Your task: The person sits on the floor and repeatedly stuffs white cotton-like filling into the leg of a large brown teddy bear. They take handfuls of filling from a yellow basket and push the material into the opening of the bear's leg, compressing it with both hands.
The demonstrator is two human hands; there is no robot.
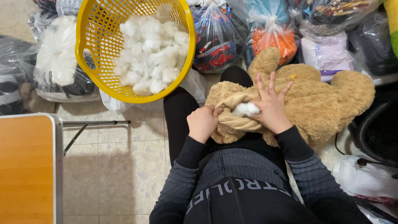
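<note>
Left hand (202, 122) is clenched on the rim of the open seam of the tan plush teddy bear (315, 103), which lies across the person's lap. Just right of it, a white tuft of fibre stuffing (245, 109) sits at the opening, pressed by the right hand (271, 105), whose fingers spread flat on the bear, gripping nothing. Holding the seam taut while feeding small tufts looks the neatest way. Fuzzy and limp, the bear sags. Up-left of it stands a yellow plastic lattice basket (89, 45) of stuffing.
</note>
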